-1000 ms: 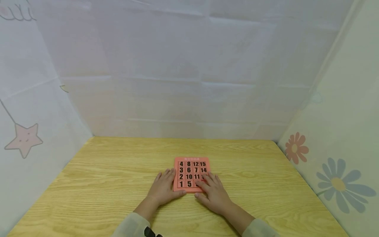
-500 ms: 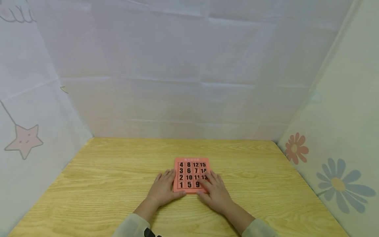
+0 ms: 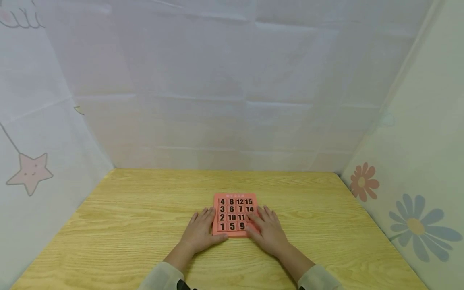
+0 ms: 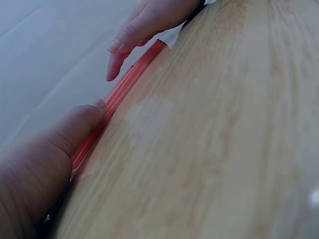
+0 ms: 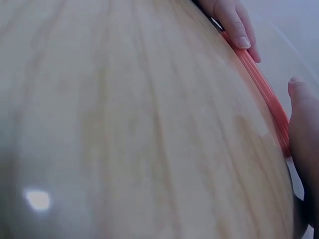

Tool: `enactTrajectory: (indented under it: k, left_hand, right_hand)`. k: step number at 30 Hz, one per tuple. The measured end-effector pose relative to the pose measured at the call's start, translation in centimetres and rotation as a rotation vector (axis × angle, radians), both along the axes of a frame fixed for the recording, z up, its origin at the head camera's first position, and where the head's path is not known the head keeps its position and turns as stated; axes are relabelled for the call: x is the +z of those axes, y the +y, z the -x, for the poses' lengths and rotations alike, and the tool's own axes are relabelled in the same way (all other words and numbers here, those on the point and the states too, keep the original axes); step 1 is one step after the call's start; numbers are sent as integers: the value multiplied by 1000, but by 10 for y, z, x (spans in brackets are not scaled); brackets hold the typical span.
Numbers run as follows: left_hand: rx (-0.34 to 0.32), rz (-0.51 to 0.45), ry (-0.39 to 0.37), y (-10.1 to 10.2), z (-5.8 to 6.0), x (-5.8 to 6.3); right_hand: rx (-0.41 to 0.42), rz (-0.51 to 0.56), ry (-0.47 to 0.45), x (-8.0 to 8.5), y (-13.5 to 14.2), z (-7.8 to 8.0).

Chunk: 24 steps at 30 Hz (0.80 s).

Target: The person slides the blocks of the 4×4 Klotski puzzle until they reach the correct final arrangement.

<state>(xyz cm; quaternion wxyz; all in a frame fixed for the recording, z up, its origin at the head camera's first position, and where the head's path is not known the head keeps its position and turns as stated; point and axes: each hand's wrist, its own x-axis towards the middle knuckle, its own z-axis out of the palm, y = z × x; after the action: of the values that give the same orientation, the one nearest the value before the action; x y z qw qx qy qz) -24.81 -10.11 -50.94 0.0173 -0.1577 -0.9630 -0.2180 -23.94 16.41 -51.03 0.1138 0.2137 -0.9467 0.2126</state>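
Note:
A pink number slide puzzle (image 3: 232, 234) lies flat on the wooden table, its black-numbered tiles in a grid. My left hand (image 3: 198, 233) holds its near left corner, fingers along the left side and thumb on the near edge. In the left wrist view that thumb (image 4: 82, 122) presses on the red edge of the puzzle. Over the near right part is my right hand (image 3: 270, 233), its index fingertip at the tile right of the 11 and its thumb by the near right corner. Those fingers partly hide the lower right tiles. The right wrist view shows the right thumb (image 5: 297, 92) raised above the puzzle's edge.
The light wooden table (image 3: 145, 201) extends around the puzzle on all sides. A pale sheet (image 3: 217, 80) stands behind it. To the left is a wall with a pink star (image 3: 30, 173), to the right one with a blue flower (image 3: 415, 226).
My right hand has shifted slightly right, off the lower tiles, so the 9 is now uncovered; the 13 came briefly into view and is hidden again. My left hand stays put.

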Motion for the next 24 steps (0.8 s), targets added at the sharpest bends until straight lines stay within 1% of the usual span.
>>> enactTrajectory:
  k: [6, 10, 17, 24]
  left_hand:
    - [6, -7, -1, 0, 0, -1]
    - [9, -9, -9, 1, -1, 0]
    - [4, 1, -11, 1, -1, 1]
    - [2, -9, -12, 0, 0, 1]
  right_hand:
    - [-26, -20, -28, 0, 2, 3]
    - [-28, -24, -38, -1, 3, 3]
    - [-24, -13, -25, -1, 3, 0]
    - [-21, -15, -52, 2, 3, -4]
